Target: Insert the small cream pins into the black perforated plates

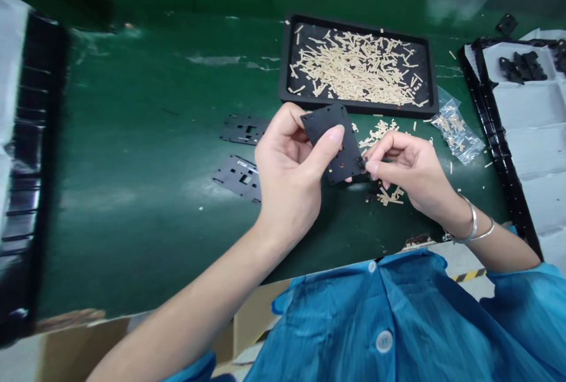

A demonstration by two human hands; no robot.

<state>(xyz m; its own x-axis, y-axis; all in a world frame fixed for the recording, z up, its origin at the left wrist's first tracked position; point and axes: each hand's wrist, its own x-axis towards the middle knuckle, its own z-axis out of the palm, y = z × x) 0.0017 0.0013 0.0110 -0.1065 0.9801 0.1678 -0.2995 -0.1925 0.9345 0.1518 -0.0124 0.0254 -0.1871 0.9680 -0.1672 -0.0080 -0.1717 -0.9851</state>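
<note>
My left hand (294, 170) holds a thin black plate (333, 128) with small holes, thumb across its face, the plate tilted above the green table. At the plate's lower right edge, my right hand (400, 167) pinches a small dark piece (363, 162); its exact shape is too small to tell. Two similar black plates lie on the table left of my left hand, one farther back (241, 128) and one nearer (239, 178), both partly covered by that hand. Small cream strips (390, 196) and some dark bits lie under and around my right hand.
A black tray (282, 69) full of cream strips stands behind my hands. Right of it is a clear plastic bag (460, 134) with strips. Black-edged trays flank the green table (132, 164), the right one (515, 111) carrying black parts (524, 68).
</note>
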